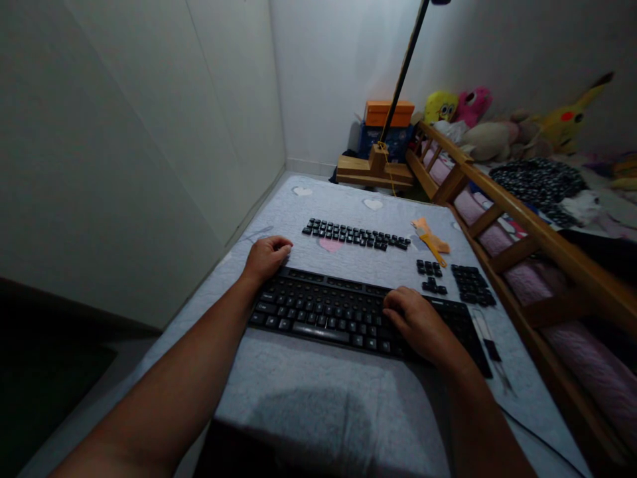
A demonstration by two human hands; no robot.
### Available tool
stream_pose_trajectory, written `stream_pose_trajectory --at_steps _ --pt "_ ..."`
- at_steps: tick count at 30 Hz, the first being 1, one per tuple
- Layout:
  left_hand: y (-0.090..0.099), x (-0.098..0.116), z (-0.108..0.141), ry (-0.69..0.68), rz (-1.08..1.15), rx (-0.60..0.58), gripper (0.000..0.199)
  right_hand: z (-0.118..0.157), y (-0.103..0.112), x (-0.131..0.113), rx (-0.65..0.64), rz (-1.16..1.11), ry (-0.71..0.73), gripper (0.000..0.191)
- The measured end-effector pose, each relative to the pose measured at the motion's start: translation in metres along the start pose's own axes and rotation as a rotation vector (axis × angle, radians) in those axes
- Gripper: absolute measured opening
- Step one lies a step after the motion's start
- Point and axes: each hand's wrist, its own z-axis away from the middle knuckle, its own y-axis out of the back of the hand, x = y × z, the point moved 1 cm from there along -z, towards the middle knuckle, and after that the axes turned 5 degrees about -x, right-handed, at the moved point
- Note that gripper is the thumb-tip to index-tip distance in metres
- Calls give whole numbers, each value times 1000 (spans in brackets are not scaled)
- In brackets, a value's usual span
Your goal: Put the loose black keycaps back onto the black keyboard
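A black keyboard (318,331) lies across the cloth-covered table. Caps sit on its lower left rows, while the upper rows and right end show bare sockets. At its upper left corner is my left hand (265,258), fingers curled and thumb pressed in; anything inside is hidden. My right hand (412,320) rests over the right-middle keys with its fingers pinched together against the keyboard; what they grip cannot be made out. Behind the keyboard lie rows of loose keycaps (355,234). Smaller groups of keycaps (472,285) lie to the right.
A wire keycap puller (490,348) lies right of the keyboard. Farther back are a yellow-handled brush (432,247) and an orange cloth (423,226). A wooden bed rail (517,226) runs along the right, a pale cabinet (164,146) along the left. A cable (537,438) trails at front right.
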Motion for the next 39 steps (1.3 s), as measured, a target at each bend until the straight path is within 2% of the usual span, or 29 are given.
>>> stream_pose_trajectory --at_steps 29,39 --pt "1 4 2 9 10 12 28 -2 -3 -3 -21 74 -4 10" --pt "1 3 1 0 -5 5 28 -4 -4 3 -30 80 27 17"
